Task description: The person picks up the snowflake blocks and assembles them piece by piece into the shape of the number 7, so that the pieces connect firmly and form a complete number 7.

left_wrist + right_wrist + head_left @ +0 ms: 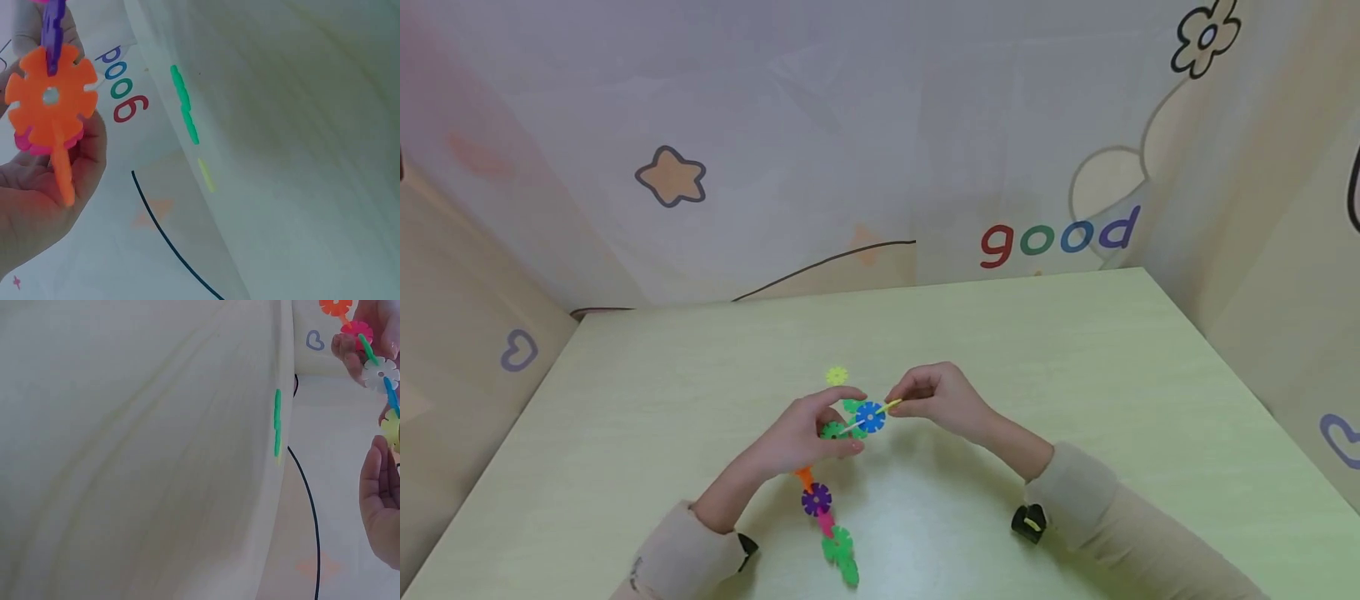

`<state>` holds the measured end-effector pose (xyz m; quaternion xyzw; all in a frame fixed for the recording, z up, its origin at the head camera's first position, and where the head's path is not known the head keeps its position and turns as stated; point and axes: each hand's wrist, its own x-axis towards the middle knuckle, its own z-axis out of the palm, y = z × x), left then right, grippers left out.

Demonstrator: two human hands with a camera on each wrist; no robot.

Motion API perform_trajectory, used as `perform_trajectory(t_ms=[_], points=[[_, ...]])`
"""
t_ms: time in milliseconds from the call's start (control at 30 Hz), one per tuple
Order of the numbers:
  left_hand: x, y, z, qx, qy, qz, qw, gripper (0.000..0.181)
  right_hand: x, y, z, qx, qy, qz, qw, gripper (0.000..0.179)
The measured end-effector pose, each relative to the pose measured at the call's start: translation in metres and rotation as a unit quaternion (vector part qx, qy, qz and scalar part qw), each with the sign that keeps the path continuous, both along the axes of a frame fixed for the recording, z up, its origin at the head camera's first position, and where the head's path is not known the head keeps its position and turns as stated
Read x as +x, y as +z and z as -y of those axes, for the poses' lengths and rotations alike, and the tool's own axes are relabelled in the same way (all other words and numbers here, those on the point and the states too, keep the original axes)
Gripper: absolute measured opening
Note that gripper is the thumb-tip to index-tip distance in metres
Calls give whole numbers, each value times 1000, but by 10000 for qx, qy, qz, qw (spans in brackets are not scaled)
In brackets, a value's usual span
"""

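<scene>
A chain of notched plastic flower discs stretches between both hands above the table. My left hand [797, 433] grips it around a green disc [832, 431] and a pink disc [357, 334]. From there a white disc [380, 375] and a blue disc [870, 417] lead to a yellow disc [890, 406]. My right hand [947, 402] pinches that yellow disc between thumb and fingers. Below the left hand hang an orange disc [69, 103], a purple disc [816, 500], a pink disc [826, 523] and green discs [839, 547] at the lower end.
On the pale table [1037, 333], beyond the hands, lie joined green discs [185, 106] and a loose yellow disc [837, 376]. Printed cloth [820, 150] stands behind the table and along its sides.
</scene>
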<state>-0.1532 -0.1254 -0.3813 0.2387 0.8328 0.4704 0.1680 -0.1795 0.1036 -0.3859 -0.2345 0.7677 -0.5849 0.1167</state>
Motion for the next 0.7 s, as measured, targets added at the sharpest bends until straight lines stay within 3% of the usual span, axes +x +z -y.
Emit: perform_trajectory(t_ms=[333, 500, 700], points=[[8, 5, -4, 358, 220, -234, 9988, 40, 1, 4, 13, 436, -24, -106, 9990, 13], [13, 10, 3, 387, 541, -221, 9975, 38, -5, 5, 11, 738, 86, -13, 9972, 22], [12, 2, 16, 545, 972, -58, 9938, 39, -18, 1, 16, 1198, 129, 175, 9926, 23]])
